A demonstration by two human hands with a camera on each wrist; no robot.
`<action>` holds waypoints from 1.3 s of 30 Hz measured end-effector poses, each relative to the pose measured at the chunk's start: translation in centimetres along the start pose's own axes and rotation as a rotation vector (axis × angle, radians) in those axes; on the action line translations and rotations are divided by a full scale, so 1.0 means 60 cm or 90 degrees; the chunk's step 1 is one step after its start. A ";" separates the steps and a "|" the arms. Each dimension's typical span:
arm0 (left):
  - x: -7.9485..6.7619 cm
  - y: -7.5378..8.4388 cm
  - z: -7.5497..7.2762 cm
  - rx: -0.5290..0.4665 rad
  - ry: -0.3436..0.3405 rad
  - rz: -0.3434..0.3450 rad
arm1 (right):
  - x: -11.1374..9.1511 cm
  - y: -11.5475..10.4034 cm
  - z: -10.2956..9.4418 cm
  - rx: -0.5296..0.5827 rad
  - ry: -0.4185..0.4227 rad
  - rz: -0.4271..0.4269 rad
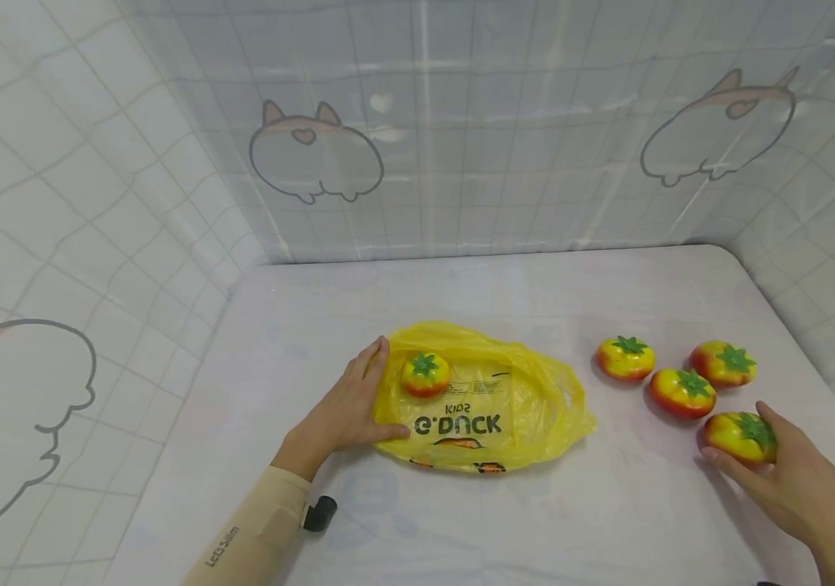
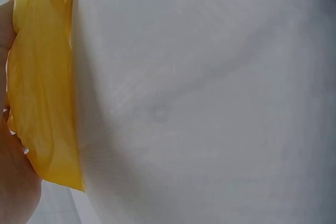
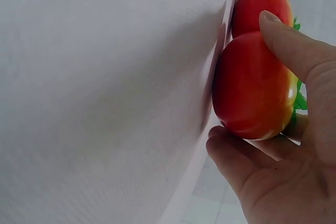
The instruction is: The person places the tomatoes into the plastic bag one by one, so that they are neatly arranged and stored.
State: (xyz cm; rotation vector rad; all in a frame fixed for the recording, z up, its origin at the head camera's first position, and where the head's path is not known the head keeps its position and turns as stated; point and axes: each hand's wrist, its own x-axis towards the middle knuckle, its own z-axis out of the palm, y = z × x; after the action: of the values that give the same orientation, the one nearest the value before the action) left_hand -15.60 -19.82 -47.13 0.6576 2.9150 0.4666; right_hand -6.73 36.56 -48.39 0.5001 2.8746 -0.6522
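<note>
A yellow plastic bag (image 1: pixel 535 435) with dark printing lies spread on the table, its mouth gaping. One red-and-yellow toy tomato (image 1: pixel 426 376) with a green leafy top sits inside at its left end. My left hand (image 1: pixel 347 407) holds the bag's left rim, thumb along the near side. In the left wrist view, the bag (image 2: pixel 44 87) hangs beside the fingers. At the right, my right hand (image 1: pixel 798 480) grips another toy tomato (image 1: pixel 736 437) between thumb and fingers. The right wrist view shows this tomato (image 3: pixel 252 87) close over the table, its red underside facing the camera.
Three more toy tomatoes stand grouped beyond my right hand: one at the left (image 1: pixel 626 359), one in the middle (image 1: pixel 683 393) and one at the right (image 1: pixel 723 364). A pale cloth covers the table (image 1: pixel 498 529). Tile-patterned curtains (image 1: pixel 476 163) with cartoon animals enclose its back and sides.
</note>
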 end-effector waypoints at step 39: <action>-0.002 0.003 -0.001 -0.003 0.001 -0.005 | -0.044 -0.249 -0.005 0.127 0.163 -0.436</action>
State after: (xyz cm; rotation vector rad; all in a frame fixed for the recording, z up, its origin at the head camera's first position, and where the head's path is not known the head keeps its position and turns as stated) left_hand -15.42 -19.72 -47.00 0.6448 2.9159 0.4727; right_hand -9.56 23.25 -41.73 -0.4515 3.2266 -1.0349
